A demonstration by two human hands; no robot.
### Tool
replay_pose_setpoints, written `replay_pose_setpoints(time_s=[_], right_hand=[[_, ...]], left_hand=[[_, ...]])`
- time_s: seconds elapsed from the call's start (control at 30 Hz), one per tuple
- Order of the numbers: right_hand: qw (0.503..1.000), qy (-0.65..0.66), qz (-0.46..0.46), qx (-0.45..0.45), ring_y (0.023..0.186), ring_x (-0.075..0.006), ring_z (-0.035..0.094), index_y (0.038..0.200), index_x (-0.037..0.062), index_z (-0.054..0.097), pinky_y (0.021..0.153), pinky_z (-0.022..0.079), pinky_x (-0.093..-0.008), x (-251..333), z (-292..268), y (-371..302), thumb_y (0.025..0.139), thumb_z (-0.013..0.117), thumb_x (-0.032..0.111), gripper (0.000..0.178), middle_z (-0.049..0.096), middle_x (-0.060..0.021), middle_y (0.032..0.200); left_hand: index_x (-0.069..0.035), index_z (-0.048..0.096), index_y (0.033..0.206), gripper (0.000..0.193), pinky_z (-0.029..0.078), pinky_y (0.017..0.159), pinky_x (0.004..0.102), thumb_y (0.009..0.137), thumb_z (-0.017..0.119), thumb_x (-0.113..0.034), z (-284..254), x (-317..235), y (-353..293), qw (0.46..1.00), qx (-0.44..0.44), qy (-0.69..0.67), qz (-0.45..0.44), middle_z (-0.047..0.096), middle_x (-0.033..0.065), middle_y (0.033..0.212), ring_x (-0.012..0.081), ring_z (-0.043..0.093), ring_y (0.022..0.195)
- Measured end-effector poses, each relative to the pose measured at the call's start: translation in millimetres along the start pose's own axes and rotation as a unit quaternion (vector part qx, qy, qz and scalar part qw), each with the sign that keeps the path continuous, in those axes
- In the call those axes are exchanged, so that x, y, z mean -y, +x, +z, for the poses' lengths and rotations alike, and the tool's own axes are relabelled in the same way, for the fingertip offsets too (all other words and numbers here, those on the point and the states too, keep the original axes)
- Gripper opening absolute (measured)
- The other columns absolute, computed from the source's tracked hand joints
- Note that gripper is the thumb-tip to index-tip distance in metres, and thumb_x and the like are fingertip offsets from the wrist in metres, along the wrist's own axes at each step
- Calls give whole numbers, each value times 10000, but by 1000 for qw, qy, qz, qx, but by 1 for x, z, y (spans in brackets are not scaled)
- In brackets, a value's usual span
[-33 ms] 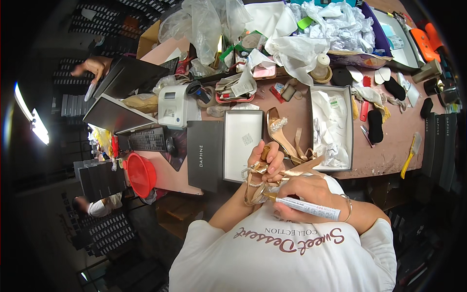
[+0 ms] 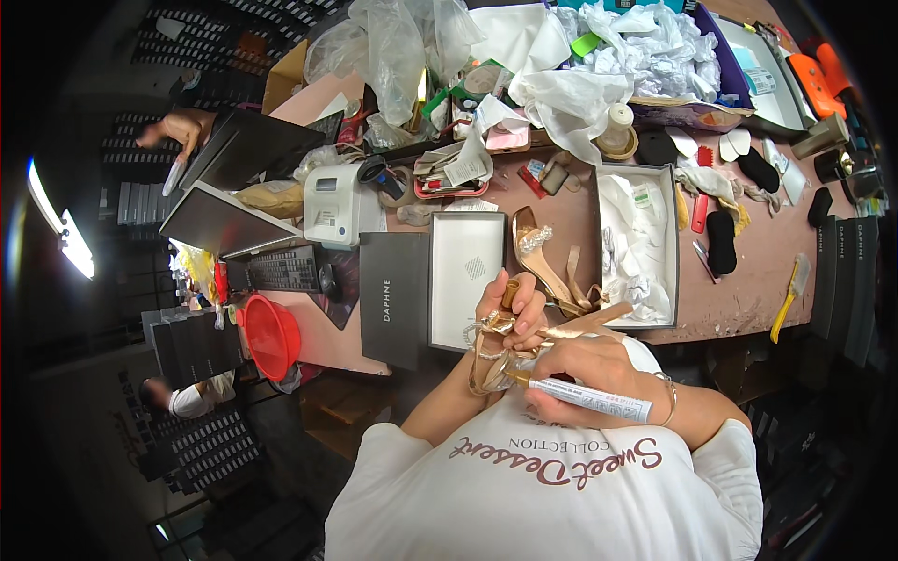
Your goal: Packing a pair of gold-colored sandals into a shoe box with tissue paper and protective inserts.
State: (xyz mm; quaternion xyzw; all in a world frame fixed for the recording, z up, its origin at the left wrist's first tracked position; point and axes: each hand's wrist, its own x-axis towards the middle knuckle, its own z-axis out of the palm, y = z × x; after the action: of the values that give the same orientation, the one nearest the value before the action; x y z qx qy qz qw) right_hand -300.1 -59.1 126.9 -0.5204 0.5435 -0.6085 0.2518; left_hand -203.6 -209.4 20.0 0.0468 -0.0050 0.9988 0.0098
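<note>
In front of my chest, my left hand (image 2: 516, 309) is closed around a gold strappy sandal (image 2: 571, 327) with sparkling trim. A small gold cylinder (image 2: 509, 294) shows between the fingers of that hand. My right hand (image 2: 587, 374) grips a white paint marker (image 2: 599, 400) like a pen. Its gold tip end is at the sandal's straps, but I cannot tell whether it touches them. A matching sandal (image 2: 535, 245) with a beaded strap lies on the table just beyond my hands. My fingers hide part of the held sandal.
An opened shoe box (image 2: 673, 238) with white tissue stands right of the loose sandal; a box lid (image 2: 396, 299) lies left. Further left are a label printer (image 2: 332, 201), a keyboard (image 2: 283, 269) and a red basin (image 2: 268, 335). A yellow-handled brush (image 2: 790, 297) lies at right.
The held sandal has tilted very slightly, its far end shifting a little to the right. Both hands keep their grips and the marker stays at the straps.
</note>
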Motion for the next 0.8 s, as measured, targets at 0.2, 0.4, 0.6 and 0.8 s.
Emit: replay_pose_setpoints(time_s=[0.2,0.4,0.6,0.8], right_hand=[[999,6,38,-31,663,-230,637,954,36,616,589,499,-311,-3,-5,-2,802,731,97,200,641,-95,791],[994,-36,-8,106,854,-281,639,1203,38,579,733,507,-347,-5,-9,9,838,713,208,424,656,-122,961],[991,12,5,135,887,-314,627,1161,46,583,807,485,-379,-29,12,14,772,772,228,469,648,-131,959],[996,-52,46,49,801,-279,663,1084,46,606,702,521,-344,-21,2,20,724,819,210,449,663,-113,903]], left_hand=[[-51,424,820,454,375,387,250,1039,286,-424,-1,-1,-2,1000,-7,11,5,521,104,685,117,383,355],[-75,430,800,426,406,498,276,1022,364,-433,-8,-3,1,993,-95,66,18,495,91,687,150,442,520],[-71,502,869,379,496,661,306,1015,413,-409,-2,-6,4,959,-249,129,39,562,80,792,167,554,665],[-54,562,1057,232,497,768,292,1001,490,-267,14,-60,-30,757,-338,510,228,586,43,895,122,577,835]])
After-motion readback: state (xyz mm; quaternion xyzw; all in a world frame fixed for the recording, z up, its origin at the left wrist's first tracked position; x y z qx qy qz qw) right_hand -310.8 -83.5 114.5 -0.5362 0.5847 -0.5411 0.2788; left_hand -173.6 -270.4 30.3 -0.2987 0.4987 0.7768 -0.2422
